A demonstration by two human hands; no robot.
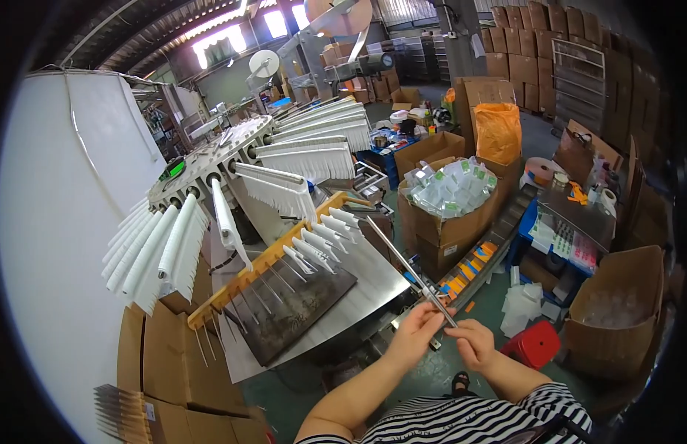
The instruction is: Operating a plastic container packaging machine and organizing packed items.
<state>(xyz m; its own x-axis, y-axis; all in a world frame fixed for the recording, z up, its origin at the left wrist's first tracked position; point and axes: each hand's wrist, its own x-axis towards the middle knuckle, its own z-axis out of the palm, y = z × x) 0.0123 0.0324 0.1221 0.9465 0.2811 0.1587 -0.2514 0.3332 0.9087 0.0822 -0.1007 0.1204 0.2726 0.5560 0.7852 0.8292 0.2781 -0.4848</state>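
My left hand [417, 331] is closed around a long thin metal rod [406, 262] close to its lower end. The rod slants away toward the far left. My right hand [473, 343] pinches at the rod's near end, its fingertips bent together. To the left of both hands a wooden bar [263, 261] with several thin metal pins lies across the metal table. Small white folded pieces [314, 248] hang on the pins at its far end, while the nearer pins are bare. A dark flat plate [302, 317] lies under the pins.
A round machine [214, 159] with radiating rods full of white pieces [302, 163] stands at left. Beyond my hands runs a narrow conveyor [473, 275] with orange pieces. Around it stand a carton of clear packets [450, 189], a red stool [533, 343] and an open carton [613, 311].
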